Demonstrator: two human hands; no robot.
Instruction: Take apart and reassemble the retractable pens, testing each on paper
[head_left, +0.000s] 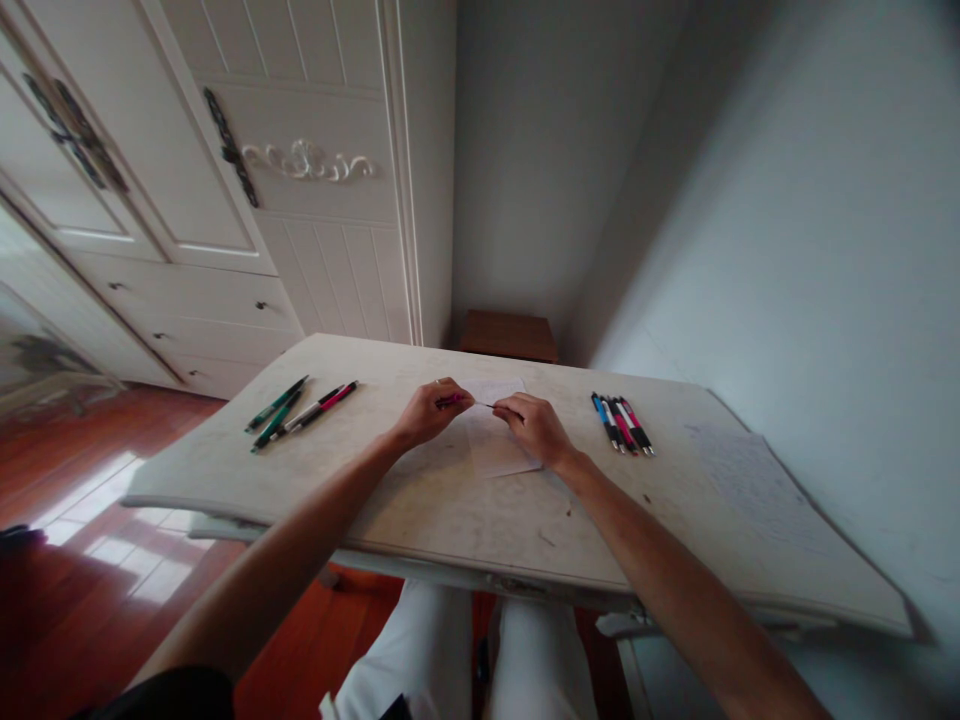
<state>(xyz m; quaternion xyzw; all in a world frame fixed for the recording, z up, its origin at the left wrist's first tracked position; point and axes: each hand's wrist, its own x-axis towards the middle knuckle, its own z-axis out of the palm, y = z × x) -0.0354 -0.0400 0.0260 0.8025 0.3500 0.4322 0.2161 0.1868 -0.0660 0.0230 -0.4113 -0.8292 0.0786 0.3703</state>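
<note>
Over a sheet of white paper, my left hand pinches the pink barrel of a pen. My right hand, just to the right, is closed on a slim dark pen part, mostly covered by the fingers. Between the fingertips runs a thin pale line that looks like a pen refill. Left of my hands lie green pens and, beside them, white-and-black and pink pens. On the right, several blue, white and pink pens lie side by side.
All this is on a worn white table. A sheet with handwriting lies at its right end, near the grey wall. Beyond the table stand a white cabinet and a low brown wooden piece. Small dark specks mark the tabletop.
</note>
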